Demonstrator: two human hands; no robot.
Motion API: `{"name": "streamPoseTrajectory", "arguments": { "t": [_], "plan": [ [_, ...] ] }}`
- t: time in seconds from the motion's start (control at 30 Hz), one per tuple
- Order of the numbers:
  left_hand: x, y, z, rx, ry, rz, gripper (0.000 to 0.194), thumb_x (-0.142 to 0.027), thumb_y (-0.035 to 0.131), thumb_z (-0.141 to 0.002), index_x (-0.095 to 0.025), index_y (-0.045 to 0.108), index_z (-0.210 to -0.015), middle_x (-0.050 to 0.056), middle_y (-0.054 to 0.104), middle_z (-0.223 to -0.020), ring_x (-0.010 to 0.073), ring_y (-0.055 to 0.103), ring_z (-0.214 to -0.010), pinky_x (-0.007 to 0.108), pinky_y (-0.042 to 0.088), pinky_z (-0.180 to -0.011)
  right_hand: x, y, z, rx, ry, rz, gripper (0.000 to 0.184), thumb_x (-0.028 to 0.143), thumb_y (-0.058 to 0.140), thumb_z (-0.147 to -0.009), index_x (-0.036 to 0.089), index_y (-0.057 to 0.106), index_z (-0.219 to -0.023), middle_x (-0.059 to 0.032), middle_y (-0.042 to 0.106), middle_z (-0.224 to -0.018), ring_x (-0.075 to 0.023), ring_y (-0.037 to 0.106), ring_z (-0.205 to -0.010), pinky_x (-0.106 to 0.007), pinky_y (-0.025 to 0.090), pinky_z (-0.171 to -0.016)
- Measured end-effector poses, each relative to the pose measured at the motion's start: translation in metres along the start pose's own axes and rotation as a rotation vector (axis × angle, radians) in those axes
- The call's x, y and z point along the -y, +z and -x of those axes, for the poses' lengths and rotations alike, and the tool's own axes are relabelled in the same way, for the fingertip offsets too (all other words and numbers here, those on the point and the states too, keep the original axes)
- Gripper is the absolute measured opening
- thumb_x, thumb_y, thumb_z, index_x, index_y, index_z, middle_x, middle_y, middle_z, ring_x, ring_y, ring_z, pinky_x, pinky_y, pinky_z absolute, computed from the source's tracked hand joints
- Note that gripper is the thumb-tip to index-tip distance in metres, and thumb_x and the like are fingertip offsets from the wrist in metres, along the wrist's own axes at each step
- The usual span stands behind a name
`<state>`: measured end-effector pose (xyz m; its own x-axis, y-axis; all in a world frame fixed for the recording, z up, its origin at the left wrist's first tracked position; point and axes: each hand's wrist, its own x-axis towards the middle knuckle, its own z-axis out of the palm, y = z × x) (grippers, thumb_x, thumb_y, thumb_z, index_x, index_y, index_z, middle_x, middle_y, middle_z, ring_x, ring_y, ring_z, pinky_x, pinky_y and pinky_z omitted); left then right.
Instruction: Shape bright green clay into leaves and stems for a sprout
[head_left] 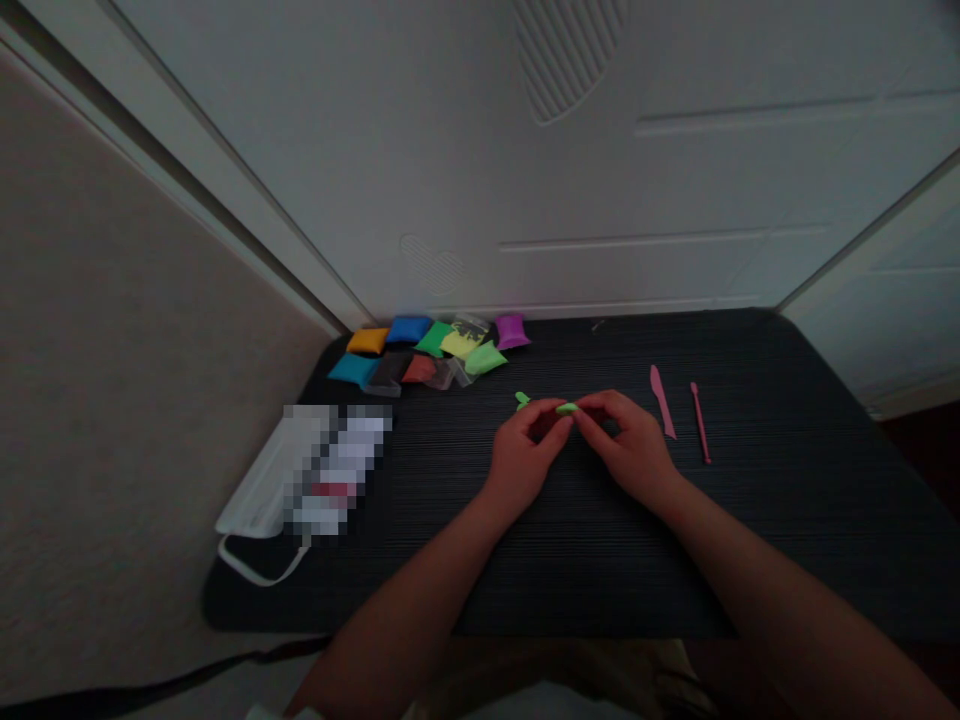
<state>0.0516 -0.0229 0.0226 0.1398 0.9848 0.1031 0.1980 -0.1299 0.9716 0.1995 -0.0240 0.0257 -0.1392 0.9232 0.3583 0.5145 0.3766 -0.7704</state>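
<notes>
A small piece of light green modelling clay [567, 408] is pinched between the fingertips of both hands, above the middle of the dark table. My left hand [525, 450] grips its left side with thumb and fingers closed. From the right, my right hand [626, 440] holds the same piece in a like pinch. Just behind the left fingers lie more bits of light green clay [522, 399], partly covered by the hand. To the right of my right hand rest a pink plastic knife [661, 400] and a thin pink modelling stick [700, 422].
Packets of coloured clay sit at the back left, among them a purple packet [512, 331], a blue packet [409, 329] and an opened light green packet [484, 358]. A white face mask [270, 475] lies at the left edge of the black table [585, 570]. A white door [450, 150] stands behind.
</notes>
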Motion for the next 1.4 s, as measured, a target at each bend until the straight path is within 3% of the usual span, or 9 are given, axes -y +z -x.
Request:
{"name": "streamPoseTrajectory", "arguments": {
  "t": [0.2, 0.33, 0.53, 0.67, 1.03, 1.23, 1.4],
  "plan": [
    [-0.002, -0.005, -0.002, -0.029, 0.123, -0.178, 0.018, -0.028, 0.054, -0.078, -0.022, 0.062, -0.094, 0.001, 0.064, -0.091, 0.0130, 0.058, -0.081, 0.026, 0.045, -0.075, 0.001, -0.002, 0.001, 0.015, -0.083, 0.066, 0.012, 0.023, 0.050, -0.081, 0.020, 0.058, -0.090, -0.0036, 0.061, -0.084, -0.0155, 0.055, -0.076, -0.031, 0.045, -0.071],
    [-0.004, -0.005, -0.002, -0.064, 0.064, -0.104, 0.018, -0.029, 0.056, -0.077, -0.022, 0.063, -0.092, 0.000, 0.065, -0.087, 0.0131, 0.060, -0.077, 0.026, 0.047, -0.072, 0.002, -0.004, 0.000, 0.005, -0.030, 0.020, 0.018, 0.025, 0.052, -0.080, 0.021, 0.056, -0.097, -0.0029, 0.060, -0.085, -0.0148, 0.055, -0.075, -0.030, 0.046, -0.069],
    [0.002, -0.001, -0.003, -0.004, -0.009, 0.089, 0.017, -0.027, 0.058, -0.075, -0.020, 0.060, -0.090, 0.002, 0.065, -0.086, 0.0137, 0.060, -0.079, 0.025, 0.048, -0.071, 0.003, -0.006, -0.001, 0.017, 0.006, -0.022, 0.012, 0.027, 0.051, -0.080, 0.021, 0.059, -0.088, -0.0021, 0.060, -0.082, -0.0139, 0.055, -0.072, -0.029, 0.045, -0.067],
    [0.003, -0.001, -0.003, 0.026, -0.014, 0.020, 0.016, -0.025, 0.058, -0.074, -0.019, 0.060, -0.088, 0.001, 0.063, -0.085, 0.0136, 0.059, -0.077, 0.025, 0.046, -0.069, 0.002, -0.005, -0.002, 0.020, 0.023, -0.040, 0.012, 0.027, 0.053, -0.080, 0.021, 0.059, -0.087, -0.0016, 0.060, -0.081, -0.0137, 0.055, -0.072, -0.028, 0.044, -0.067],
    [0.000, -0.005, -0.005, -0.042, -0.074, 0.001, 0.014, -0.030, 0.059, -0.073, -0.018, 0.062, -0.080, 0.000, 0.063, -0.077, 0.0115, 0.056, -0.066, 0.023, 0.043, -0.060, -0.001, -0.004, -0.001, 0.031, 0.065, -0.082, 0.016, 0.027, 0.052, -0.080, 0.023, 0.059, -0.093, -0.0018, 0.061, -0.086, -0.0149, 0.057, -0.077, -0.030, 0.046, -0.070],
    [-0.001, -0.004, -0.004, -0.021, 0.003, -0.099, 0.018, -0.029, 0.057, -0.075, -0.020, 0.062, -0.090, 0.001, 0.064, -0.087, 0.0134, 0.057, -0.074, 0.025, 0.044, -0.065, 0.001, -0.004, -0.001, 0.049, 0.037, -0.067, 0.014, 0.025, 0.051, -0.081, 0.022, 0.059, -0.091, -0.0017, 0.061, -0.084, -0.0142, 0.056, -0.076, -0.029, 0.045, -0.070],
    [-0.007, -0.007, -0.003, -0.019, 0.059, -0.193, 0.015, -0.029, 0.054, -0.078, -0.022, 0.065, -0.085, 0.000, 0.066, -0.084, 0.0128, 0.058, -0.073, 0.025, 0.043, -0.065, 0.001, -0.003, 0.000, 0.041, 0.044, -0.076, 0.015, 0.025, 0.051, -0.080, 0.021, 0.059, -0.092, -0.0017, 0.061, -0.084, -0.0139, 0.057, -0.076, -0.028, 0.045, -0.070]
  ]
}}
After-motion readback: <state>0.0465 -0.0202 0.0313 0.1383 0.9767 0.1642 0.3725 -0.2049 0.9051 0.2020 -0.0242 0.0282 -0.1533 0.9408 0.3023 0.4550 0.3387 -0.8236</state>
